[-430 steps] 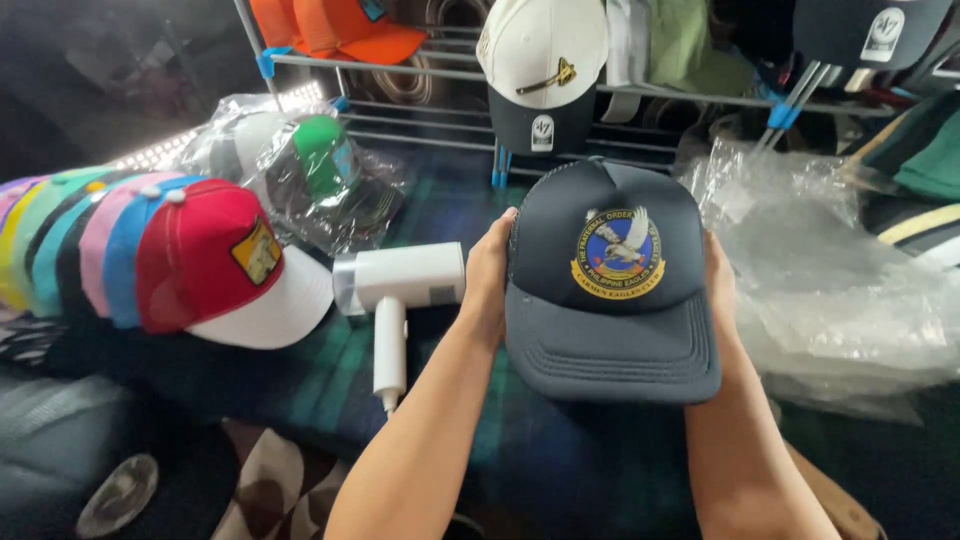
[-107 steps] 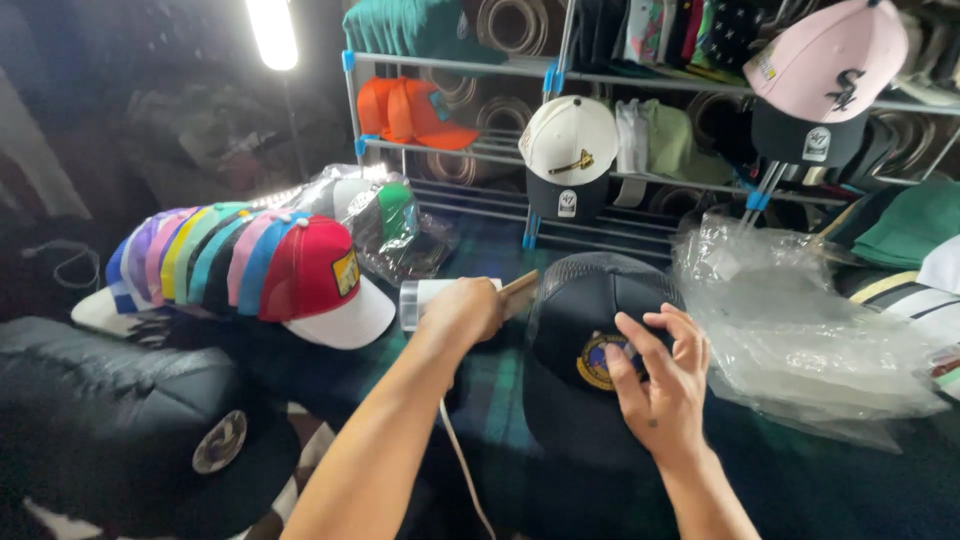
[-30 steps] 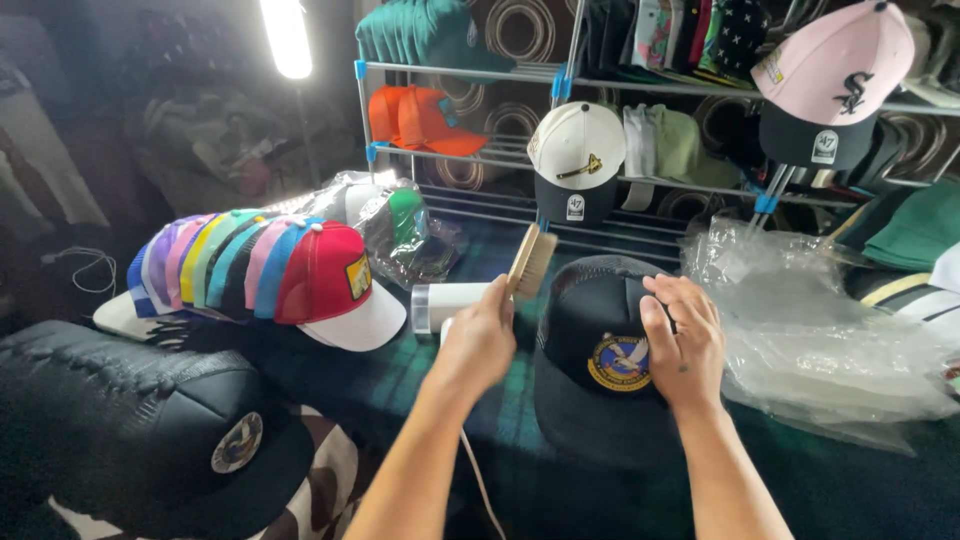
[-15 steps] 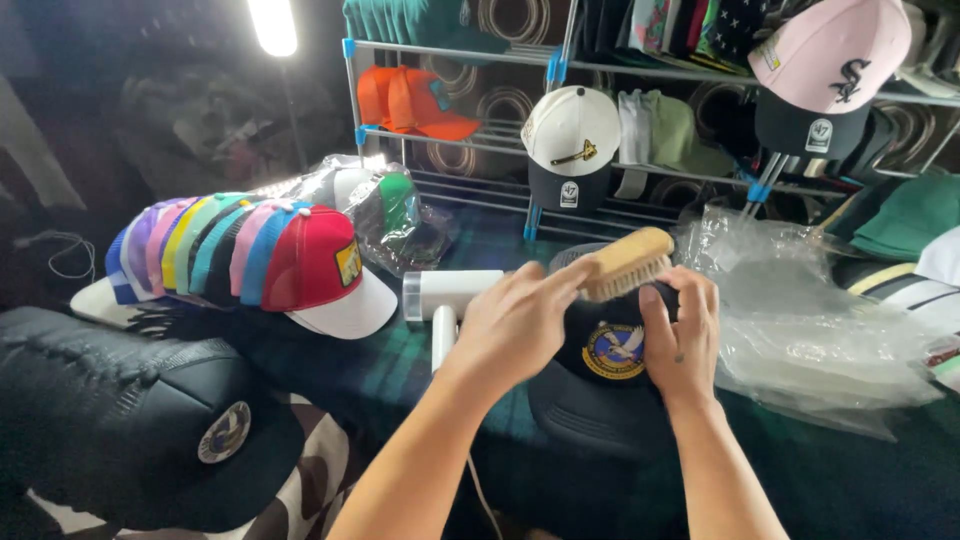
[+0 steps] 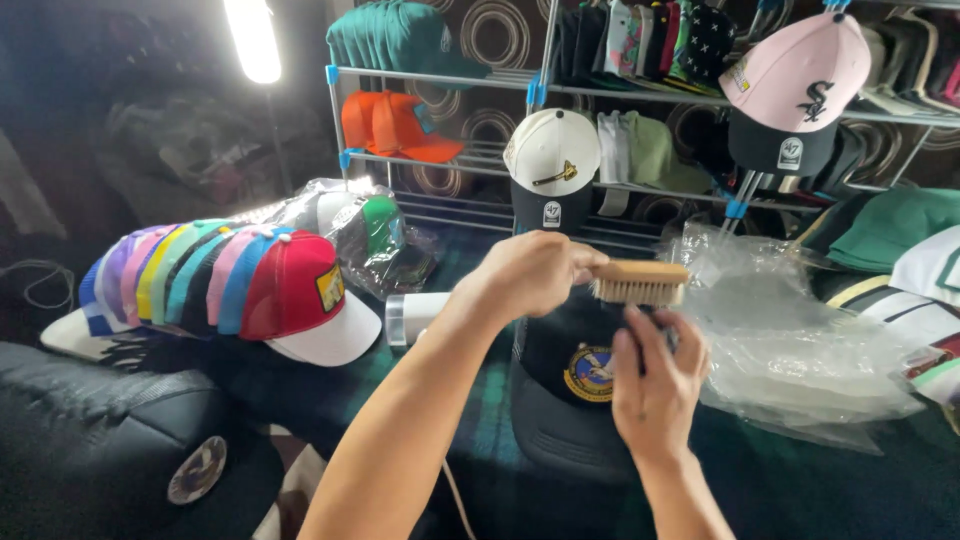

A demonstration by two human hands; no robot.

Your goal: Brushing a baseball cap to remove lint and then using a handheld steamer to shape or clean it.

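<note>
My left hand (image 5: 535, 275) is closed around the handle of a wooden bristle brush (image 5: 640, 282), held level over the crown of a dark navy cap (image 5: 572, 385) with a round embroidered emblem. My right hand (image 5: 655, 385) grips the cap's right side and holds it steady on the dark green cloth. The brush bristles point down just above the cap's top. A white hand-held steamer (image 5: 412, 316) lies behind my left forearm, partly hidden.
A nested row of coloured caps ends in a red and white one (image 5: 300, 300) at left. Bagged caps (image 5: 375, 235) sit behind it, crumpled clear plastic bags (image 5: 800, 330) at right, a wire rack of caps (image 5: 560, 150) behind, and a black cap (image 5: 110, 450) at lower left.
My left hand has swung the brush from upright to level and carried it right, over the cap's crown. My right hand has shifted slightly lower on the cap's side.
</note>
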